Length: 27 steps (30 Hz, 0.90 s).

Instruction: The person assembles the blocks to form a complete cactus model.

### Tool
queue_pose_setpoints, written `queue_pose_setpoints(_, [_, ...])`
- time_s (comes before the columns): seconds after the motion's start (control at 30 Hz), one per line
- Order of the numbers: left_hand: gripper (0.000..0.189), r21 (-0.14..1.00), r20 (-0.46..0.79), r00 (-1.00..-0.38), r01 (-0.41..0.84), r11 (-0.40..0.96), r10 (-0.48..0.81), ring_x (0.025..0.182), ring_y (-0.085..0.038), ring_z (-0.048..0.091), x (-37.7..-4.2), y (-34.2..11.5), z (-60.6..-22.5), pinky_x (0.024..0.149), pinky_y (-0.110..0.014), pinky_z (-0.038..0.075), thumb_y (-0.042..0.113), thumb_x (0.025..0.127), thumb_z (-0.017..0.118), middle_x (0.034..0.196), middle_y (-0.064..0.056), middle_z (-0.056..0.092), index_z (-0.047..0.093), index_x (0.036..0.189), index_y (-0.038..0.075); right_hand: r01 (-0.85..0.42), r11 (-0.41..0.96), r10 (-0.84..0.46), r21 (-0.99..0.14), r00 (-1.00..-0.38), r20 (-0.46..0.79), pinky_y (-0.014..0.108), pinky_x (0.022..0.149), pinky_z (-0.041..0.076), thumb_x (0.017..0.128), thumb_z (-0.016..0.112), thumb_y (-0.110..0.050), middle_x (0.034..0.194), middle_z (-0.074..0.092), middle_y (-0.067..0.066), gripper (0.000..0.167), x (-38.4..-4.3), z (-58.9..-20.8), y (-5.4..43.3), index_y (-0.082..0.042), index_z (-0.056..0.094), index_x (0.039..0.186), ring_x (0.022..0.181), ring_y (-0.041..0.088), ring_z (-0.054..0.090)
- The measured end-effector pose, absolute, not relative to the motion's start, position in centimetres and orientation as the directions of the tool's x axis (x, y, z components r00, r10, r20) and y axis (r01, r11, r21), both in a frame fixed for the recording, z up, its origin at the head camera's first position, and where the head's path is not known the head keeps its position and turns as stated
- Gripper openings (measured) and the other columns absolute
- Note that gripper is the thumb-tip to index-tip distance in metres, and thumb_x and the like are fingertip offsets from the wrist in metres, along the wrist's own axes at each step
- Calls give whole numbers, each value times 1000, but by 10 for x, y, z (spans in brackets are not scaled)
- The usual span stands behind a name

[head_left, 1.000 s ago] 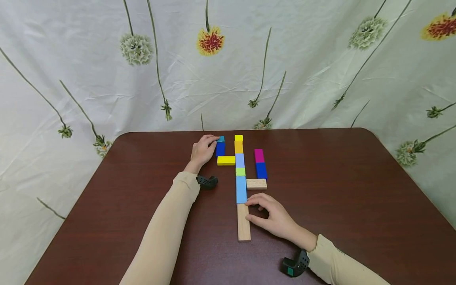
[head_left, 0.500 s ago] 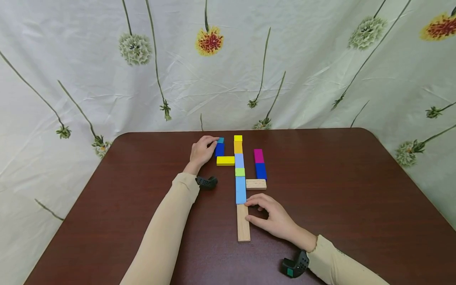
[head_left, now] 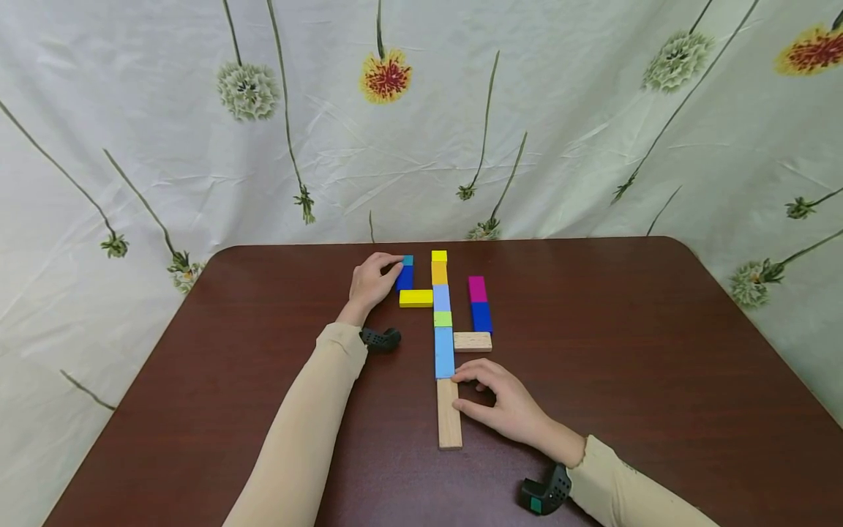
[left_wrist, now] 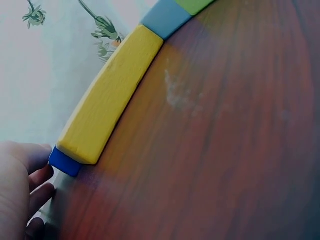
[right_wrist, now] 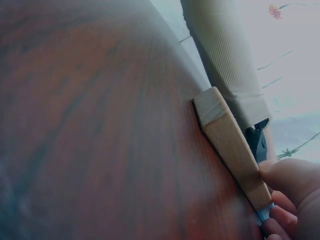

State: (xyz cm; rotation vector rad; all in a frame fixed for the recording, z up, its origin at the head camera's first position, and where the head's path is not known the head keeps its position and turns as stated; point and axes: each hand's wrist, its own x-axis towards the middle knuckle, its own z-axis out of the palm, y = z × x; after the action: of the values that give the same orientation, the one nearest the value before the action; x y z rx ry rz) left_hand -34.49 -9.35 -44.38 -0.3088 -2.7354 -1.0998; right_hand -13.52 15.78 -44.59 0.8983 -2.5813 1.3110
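Colored wooden blocks form a cross-like figure. A long column runs up the middle: a plain wooden block (head_left: 450,421), a light blue block (head_left: 444,353), a green block (head_left: 443,319), a periwinkle block (head_left: 441,298), and orange and yellow blocks at the far end. My left hand (head_left: 370,284) touches the left side of a dark blue block (head_left: 405,279) and a teal block (head_left: 408,260), beyond a yellow block (head_left: 416,298). With thumb and fingertips, my right hand (head_left: 506,404) touches the right edge of the plain wooden block and the light blue block's near end.
A plain crosswise block (head_left: 473,342) joins the column's right side, with blue (head_left: 482,317) and magenta (head_left: 477,289) blocks beyond it. The brown table (head_left: 626,329) meets a flower-printed cloth (head_left: 546,88) at the back. Both wrists wear black devices.
Both hands keep their places against the blocks. The view shifts very slightly; no block visibly moves relative to the others.
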Motion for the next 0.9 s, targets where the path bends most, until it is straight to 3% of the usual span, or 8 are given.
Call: queue_pose_setpoints(0.9, [31, 648, 309, -944, 298, 701, 116, 111, -24, 51, -340, -96, -445, 100, -46, 33, 29, 93, 59, 119, -7, 59, 68, 118, 13, -540, 462, -456, -704, -825, 333, 27, 78, 47, 84, 72, -27, 114, 58, -5, 29, -136, -446, 156, -18, 65, 111, 97, 11, 54])
